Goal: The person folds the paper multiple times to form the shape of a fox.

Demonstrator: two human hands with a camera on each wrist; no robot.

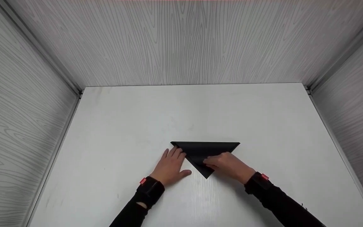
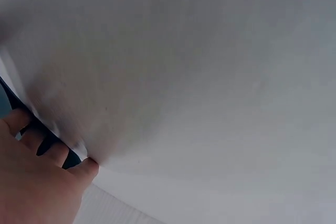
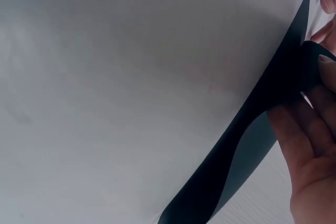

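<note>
A black sheet of paper (image 1: 211,147), folded into a triangle, lies on the white table with its long edge at the back and one point towards the person. Along its left slanting edge, the fingertips of my left hand (image 1: 169,167) press down, fingers fairly straight and thumb spread apart on the table. My right hand (image 1: 230,164) pinches a layer of the paper near the front point. In the right wrist view that layer of paper (image 3: 310,69) curves up between thumb and fingers. The left wrist view shows the left hand (image 2: 39,182) at the dark paper edge.
The white table (image 1: 121,119) is bounded by wood-grain panels: a back panel (image 1: 187,44), a left panel (image 1: 20,119) and a right panel (image 1: 354,88). Black cuffs (image 1: 151,190) are strapped around both wrists over dark sleeves.
</note>
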